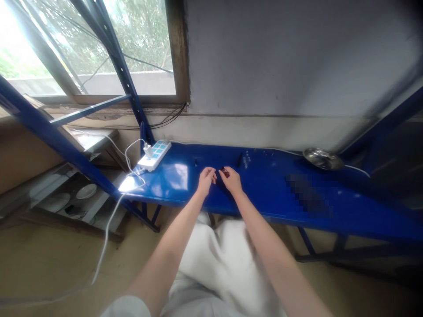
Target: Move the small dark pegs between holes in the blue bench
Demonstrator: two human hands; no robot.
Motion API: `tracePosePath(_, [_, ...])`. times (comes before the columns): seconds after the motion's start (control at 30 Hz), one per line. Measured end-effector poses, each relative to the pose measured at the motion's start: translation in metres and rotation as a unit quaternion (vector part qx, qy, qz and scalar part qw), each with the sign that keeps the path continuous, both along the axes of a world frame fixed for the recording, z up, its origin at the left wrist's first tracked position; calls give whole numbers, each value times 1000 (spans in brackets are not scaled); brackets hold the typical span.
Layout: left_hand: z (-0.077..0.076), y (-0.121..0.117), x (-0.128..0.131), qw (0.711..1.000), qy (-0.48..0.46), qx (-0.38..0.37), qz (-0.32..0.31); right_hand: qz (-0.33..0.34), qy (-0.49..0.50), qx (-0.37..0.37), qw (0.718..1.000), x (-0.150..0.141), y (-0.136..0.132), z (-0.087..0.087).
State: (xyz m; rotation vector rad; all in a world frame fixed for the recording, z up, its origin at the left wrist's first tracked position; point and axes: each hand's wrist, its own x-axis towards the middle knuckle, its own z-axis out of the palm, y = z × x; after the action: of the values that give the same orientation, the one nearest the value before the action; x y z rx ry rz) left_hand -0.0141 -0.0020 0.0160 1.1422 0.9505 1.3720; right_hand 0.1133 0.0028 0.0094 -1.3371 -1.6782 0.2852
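So I'm at the blue bench (271,193), both hands out in front of me and close together, not touching as far as I can see. Right hand (231,179) has a small dark bit (225,172) pinched between thumb and fingers, on the side facing my left hand (207,179). Left's fingers are curled in, but I honestly can't tell if they're gripping anything. Taking twelve o'clock as straight ahead from my hands: there's a little dark stub (196,162) at eleven, a dark stick (239,159) at one, and some clear bits (246,159) just beside it, too small to make out. Power strip (155,155) sits around ten, metal dish (322,158) around two, and a blurred-out dark thing (309,193) past three. I'd call this the fiddly bit, working the piece close up between both hands. Next move wants a light fingertip pinch on the right and the left steady close by, 'cause something that tiny could slip easily.
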Motion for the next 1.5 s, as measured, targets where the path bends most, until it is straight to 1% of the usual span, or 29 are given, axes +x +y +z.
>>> tracePosePath(0.13, [2,-1,0,1000,13,-2,1,-28,48,-38,998,0,-1,4])
tracePosePath(0.23, [1,-1,0,1000,19,-2,-3,-85,64,-74,992,6,0,6])
tracePosePath(0.33, [-1,0,0,1000,23,-6,-5,-163,42,-129,977,20,3,8])
tracePosePath(0.43, [-2,2,0,1000,21,-14,-4,-196,-7,-175,965,37,9,10])
tracePosePath(0.53, [-1,2,1,1000,19,-17,-2,-193,-46,-199,960,49,17,11])
tracePosePath(0.67, [0,1,2,1000,14,-19,-3,-189,-89,-212,955,54,26,9])
tracePosePath(0.93, [1,0,1,1000,12,-24,-5,-173,-110,-219,954,57,32,7])
tracePosePath(1.1, [1,0,2,1000,18,-21,-4,-152,-130,-281,939,72,36,11])
tracePosePath(1.17, [1,0,2,1000,20,-20,-3,-164,-131,-293,933,79,34,13])
tracePosePath(1.3, [0,1,1,1000,20,-22,-4,-207,-135,-276,929,84,26,14])
tracePosePath(1.5, [1,0,1,999,27,-21,-3,-223,-138,-245,933,81,22,11])
